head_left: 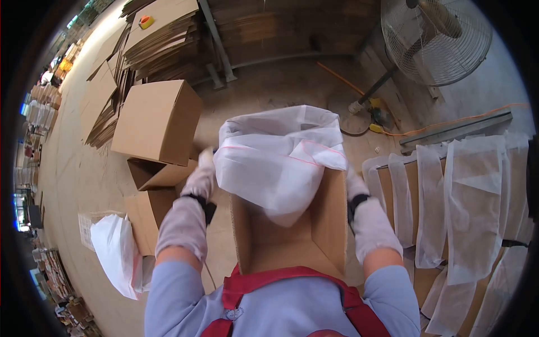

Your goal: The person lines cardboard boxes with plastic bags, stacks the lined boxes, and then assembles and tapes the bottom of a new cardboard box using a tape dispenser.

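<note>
An open cardboard box (281,255) stands against my front, its opening facing up toward me. A white translucent plastic liner bag (275,168) with a thin red line along its edge is draped over the box's far rim and hangs partly inside. My left hand (206,163), in a pale glove, is at the left side of the liner and box; its fingers are blurred and partly hidden. On the opposite side is my right hand (353,181), largely covered by the liner and the box wall, so its fingers do not show. Long pale sleeves with dark wrist straps cover both forearms.
Left are a closed cardboard box (147,121) on open ones and a white bag (115,250). Flattened cardboard (163,48) is stacked behind. A standing fan (435,42) and an orange cable (449,128) are back right. Lined boxes (432,208) line the right.
</note>
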